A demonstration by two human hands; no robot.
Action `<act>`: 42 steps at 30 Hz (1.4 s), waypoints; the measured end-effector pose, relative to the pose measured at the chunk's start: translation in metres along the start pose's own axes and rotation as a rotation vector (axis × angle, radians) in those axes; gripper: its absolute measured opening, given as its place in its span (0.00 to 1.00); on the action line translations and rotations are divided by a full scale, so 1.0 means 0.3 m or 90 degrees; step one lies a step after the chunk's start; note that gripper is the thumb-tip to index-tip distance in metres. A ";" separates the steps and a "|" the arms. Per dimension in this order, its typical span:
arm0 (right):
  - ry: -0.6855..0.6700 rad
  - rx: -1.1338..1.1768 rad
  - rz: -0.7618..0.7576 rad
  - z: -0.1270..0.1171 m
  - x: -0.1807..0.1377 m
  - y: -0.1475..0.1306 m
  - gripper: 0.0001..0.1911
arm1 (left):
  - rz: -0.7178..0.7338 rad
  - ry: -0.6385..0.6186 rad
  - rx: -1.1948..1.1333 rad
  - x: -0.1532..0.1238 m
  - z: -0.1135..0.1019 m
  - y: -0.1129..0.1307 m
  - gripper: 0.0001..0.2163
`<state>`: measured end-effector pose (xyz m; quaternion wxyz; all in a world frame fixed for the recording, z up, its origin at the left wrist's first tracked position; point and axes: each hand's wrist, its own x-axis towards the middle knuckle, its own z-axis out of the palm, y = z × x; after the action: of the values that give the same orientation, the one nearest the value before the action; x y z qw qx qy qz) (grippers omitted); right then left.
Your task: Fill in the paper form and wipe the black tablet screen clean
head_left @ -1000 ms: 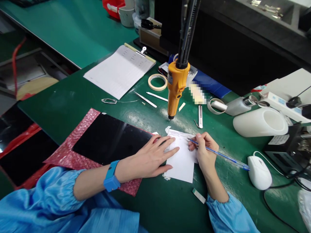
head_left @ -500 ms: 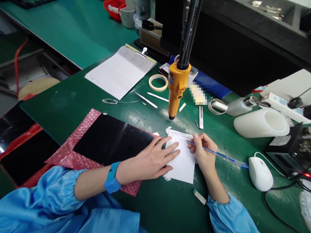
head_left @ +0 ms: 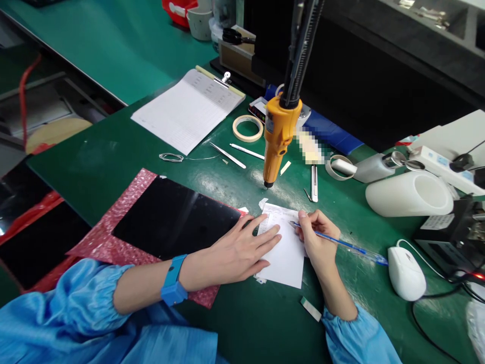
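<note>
The paper [head_left: 286,260] lies flat on the green table [head_left: 261,328], in front of the person and between the two hands, with some faint writing near its far edge. A blue pen [head_left: 352,246] slants over it, its tip at the upper part of the sheet; whether the tip touches is too small to tell. The right hand [head_left: 320,240] pinches the pen near the tip between thumb and fingers, the other fingers curled beneath, while the shaft points back toward the mouse [head_left: 406,273]. The left hand [head_left: 240,253] lies palm down with fingers spread, their tips on the sheet's left part; a blue band [head_left: 174,280] circles that wrist. Just left of the paper, partly under the left hand and forearm, a black panel [head_left: 174,217] rests on pink wrap [head_left: 102,237]. A small strip [head_left: 310,309] lies near the sheet's lower right corner. Beyond the paper's far edge hangs an orange screwdriver [head_left: 281,134], pointing down, with a knife [head_left: 314,184] to its right and tweezers [head_left: 228,155], a white stick [head_left: 247,151] and a tape roll [head_left: 246,138] to its left. Farther out are a clipboard [head_left: 182,114] on the left and a white cylinder [head_left: 394,198] on the right, lying on its side.
</note>
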<state>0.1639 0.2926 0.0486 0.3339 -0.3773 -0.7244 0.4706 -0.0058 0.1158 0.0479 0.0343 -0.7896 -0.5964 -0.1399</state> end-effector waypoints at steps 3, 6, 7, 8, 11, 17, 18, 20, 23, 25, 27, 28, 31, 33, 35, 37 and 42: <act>0.008 -0.001 -0.020 0.000 -0.003 0.002 0.35 | -0.002 -0.007 -0.002 -0.001 0.007 0.002 0.25; 0.018 0.001 -0.045 0.003 -0.007 -0.004 0.33 | -0.006 -0.015 0.002 0.001 0.013 0.004 0.25; 0.017 0.004 -0.057 0.003 -0.009 -0.010 0.32 | -0.007 -0.016 0.002 0.002 0.014 0.004 0.25; 0.012 0.010 -0.071 0.004 -0.010 -0.018 0.30 | -0.007 -0.015 0.000 0.003 0.015 0.004 0.25; -0.020 0.007 -0.105 -0.005 -0.011 -0.055 0.24 | -0.011 -0.004 -0.007 0.004 0.018 0.005 0.25; -0.057 -0.031 -0.085 -0.040 -0.006 -0.126 0.16 | -0.038 -0.007 -0.025 -0.002 0.032 0.009 0.25; -0.068 -0.017 -0.078 -0.037 -0.005 -0.123 0.16 | -0.039 -0.008 -0.031 -0.002 0.033 0.009 0.26; -0.089 0.012 -0.061 -0.023 -0.003 -0.103 0.17 | -0.040 -0.008 -0.037 -0.003 0.034 0.010 0.27; -0.091 0.036 -0.044 0.006 -0.006 -0.051 0.17 | -0.046 -0.018 -0.037 -0.001 0.030 0.015 0.27; -0.085 0.023 -0.056 0.016 -0.010 -0.019 0.17 | -0.054 -0.037 -0.031 0.000 0.026 0.020 0.27; -0.082 -0.016 -0.087 0.017 -0.016 -0.001 0.18 | -0.055 -0.048 -0.025 0.001 0.023 0.023 0.27; -0.082 -0.038 -0.106 0.016 -0.018 0.004 0.19 | -0.054 -0.049 -0.022 0.001 0.022 0.023 0.27; -0.065 -0.092 -0.163 0.009 -0.022 0.003 0.20 | -0.046 -0.048 -0.015 0.005 0.017 0.021 0.27; -0.059 -0.114 -0.188 0.004 -0.023 -0.001 0.21 | -0.042 -0.042 -0.012 0.011 0.013 0.018 0.27; -0.060 -0.137 -0.194 0.000 -0.023 -0.001 0.21 | -0.042 -0.035 -0.010 0.016 0.009 0.017 0.27; -0.070 -0.153 -0.193 -0.003 -0.024 0.002 0.22 | -0.044 -0.040 -0.006 0.019 0.006 0.018 0.27; -0.082 -0.144 -0.200 -0.002 -0.026 0.008 0.22 | -0.041 -0.061 0.010 0.015 0.008 0.024 0.29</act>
<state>0.1690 0.2867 0.0454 0.3122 -0.2638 -0.8422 0.3515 0.0026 0.1184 0.0476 0.0073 -0.7756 -0.6235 -0.0986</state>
